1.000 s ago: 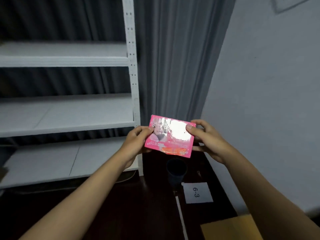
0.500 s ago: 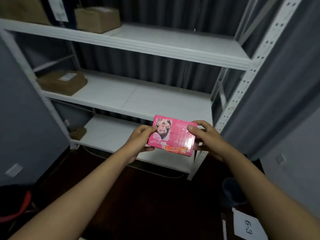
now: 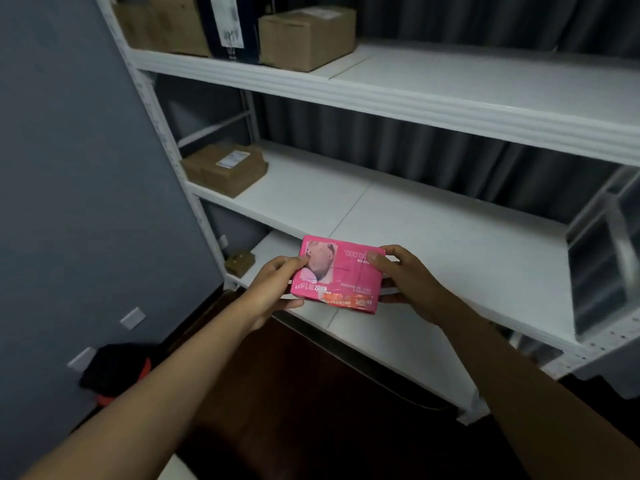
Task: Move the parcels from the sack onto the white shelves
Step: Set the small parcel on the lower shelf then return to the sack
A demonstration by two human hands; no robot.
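parcel (image 3: 337, 274): pink, held in the air just in front of the shelves (image 3: 450, 244) | long axis: left-right | left hand (image 3: 273, 289) grips left end, right hand (image 3: 405, 282) grips right end | bare middle shelf lies beyond, slightly higher | both hands equally near

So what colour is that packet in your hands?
Bright pink packet with a printed picture, seen in the head view.
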